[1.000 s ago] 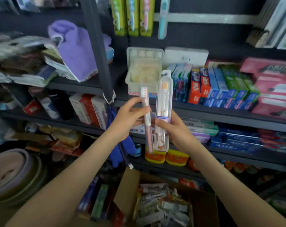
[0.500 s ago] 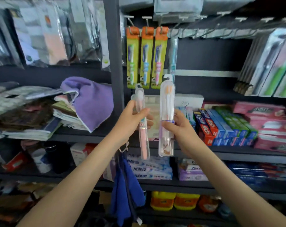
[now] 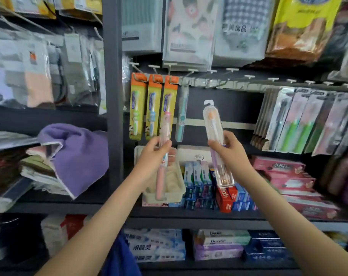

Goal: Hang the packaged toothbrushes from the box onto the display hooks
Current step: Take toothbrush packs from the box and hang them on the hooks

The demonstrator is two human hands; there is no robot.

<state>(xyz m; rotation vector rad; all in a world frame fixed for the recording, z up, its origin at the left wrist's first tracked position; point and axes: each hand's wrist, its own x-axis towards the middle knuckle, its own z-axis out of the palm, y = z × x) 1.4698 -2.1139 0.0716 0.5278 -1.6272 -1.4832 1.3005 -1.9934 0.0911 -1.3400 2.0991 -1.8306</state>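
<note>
Left hand (image 3: 152, 156): fingers pinch pink pack (image 3: 160, 180).
Right hand (image 3: 231, 151): fingers pinch clear pack (image 3: 213, 124).
Tip: thread tab (image 3: 209, 102) onto hook (image 3: 211, 71) above fingers.

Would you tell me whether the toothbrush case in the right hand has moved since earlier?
Yes. The toothbrush case rose and shifted right, from under the hanging teal toothbrush to its right side.

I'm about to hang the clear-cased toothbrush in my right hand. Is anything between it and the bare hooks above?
Nothing visible. The clear-cased toothbrush in the right hand sits below the bare hooks, with only open dark backboard between. The teal toothbrush hangs off to its left.
</note>
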